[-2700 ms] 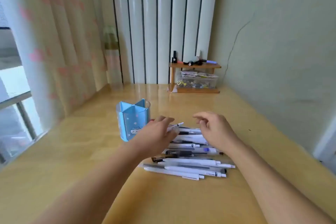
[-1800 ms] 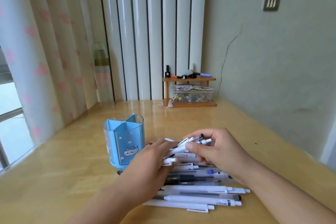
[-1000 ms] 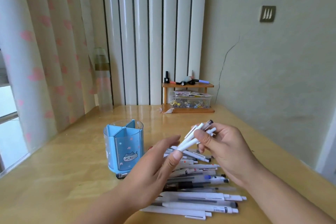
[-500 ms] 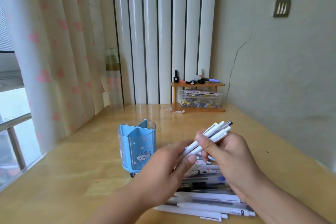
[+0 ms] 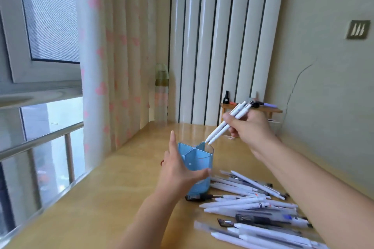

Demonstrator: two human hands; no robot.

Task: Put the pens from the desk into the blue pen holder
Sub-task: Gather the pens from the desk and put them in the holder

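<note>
Pens (image 5: 226, 125): small bundle pinched in your right hand (image 5: 251, 129), long axis slanted, tips low-left, caps high-right. Tips sit just above rim of blue pen holder (image 5: 199, 170), over far-right compartment, not yet inside. Holder lies down-left of right grip, along pens' own axis. Your left hand (image 5: 178, 174) wraps holder's near side, fingers spread, steadying, no pen in it. Rest of pens (image 5: 253, 206) lie on surface right of holder. Next, likely: tilt bundle upright, then lower.
</note>
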